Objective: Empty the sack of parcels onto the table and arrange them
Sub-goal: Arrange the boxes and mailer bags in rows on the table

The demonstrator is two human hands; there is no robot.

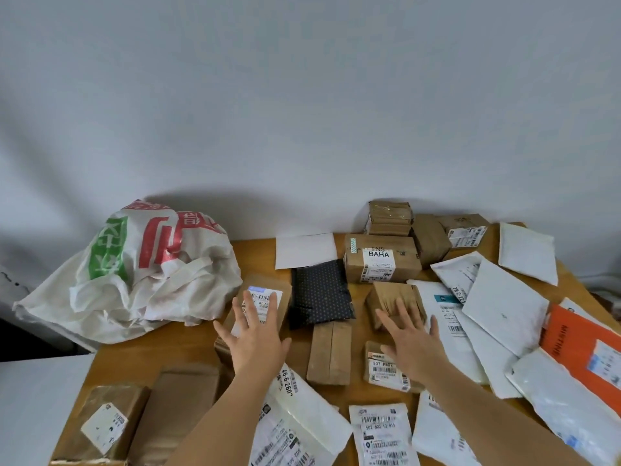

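A crumpled white sack [148, 274] with red and green print lies slumped at the table's far left. Several parcels cover the wooden table [188, 344]. My left hand [257, 338] hovers open with spread fingers over a brown box with a white label [265, 297]. My right hand [411, 343] is open, fingers reaching over a small brown paper parcel [389, 297]. Between them lie a dark dotted mailer [319, 294] and a narrow brown parcel [331, 354]. A small labelled brown box [379, 368] sits under my right wrist.
At the back stands a brown box marked BAHA [381, 258] with more brown boxes behind. White mailers [504, 307] and an orange mailer [578, 351] crowd the right side. Brown boxes [104, 422] and white labelled bags [295, 422] fill the near edge. A wall rises behind.
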